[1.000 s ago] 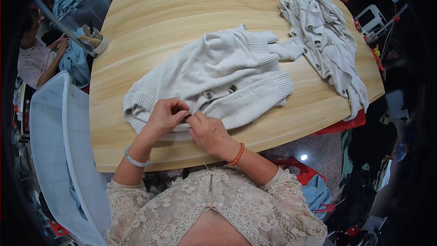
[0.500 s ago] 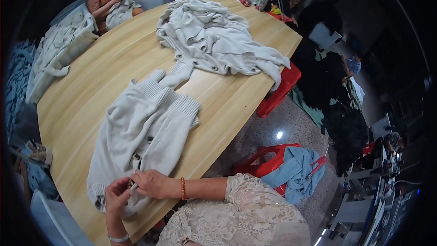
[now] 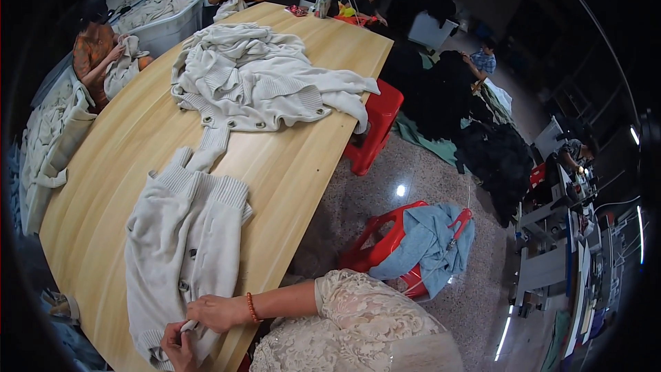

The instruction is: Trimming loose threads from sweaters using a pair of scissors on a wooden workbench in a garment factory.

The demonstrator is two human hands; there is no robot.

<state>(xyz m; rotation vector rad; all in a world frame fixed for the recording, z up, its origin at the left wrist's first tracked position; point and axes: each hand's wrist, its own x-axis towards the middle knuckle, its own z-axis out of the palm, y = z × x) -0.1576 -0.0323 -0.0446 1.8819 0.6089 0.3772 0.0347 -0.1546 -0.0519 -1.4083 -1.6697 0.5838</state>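
Observation:
A cream knitted cardigan point(image 3: 162, 231) lies on the wooden table point(image 3: 275, 186) in front of me, ribbed edges at its far and near ends and dark buttons point(image 3: 183, 286) down the front. My left hand point(image 3: 177, 350) pinches a small fold of its front edge between thumb and fingers, close to the near hem. Right beside it, my right hand point(image 3: 217, 312), with a beaded bracelet at the wrist, has its fingers closed on the same edge. What lies under the right fingertips is hidden.
A heap of cream cardigans point(image 3: 241, 72) lies farther up the table. Red stools point(image 3: 375, 124) stand along the right edge, one under blue cloth point(image 3: 430, 238) with red-handled clippers point(image 3: 460, 224). Garment-filled bins point(image 3: 162, 24) and two seated people point(image 3: 96, 55) are beyond the table.
The whole view has shifted, so the table and garments sit further left and lower. My hands stay at the cardigan's front edge; a fabric fold now shows between the left thumb and fingers.

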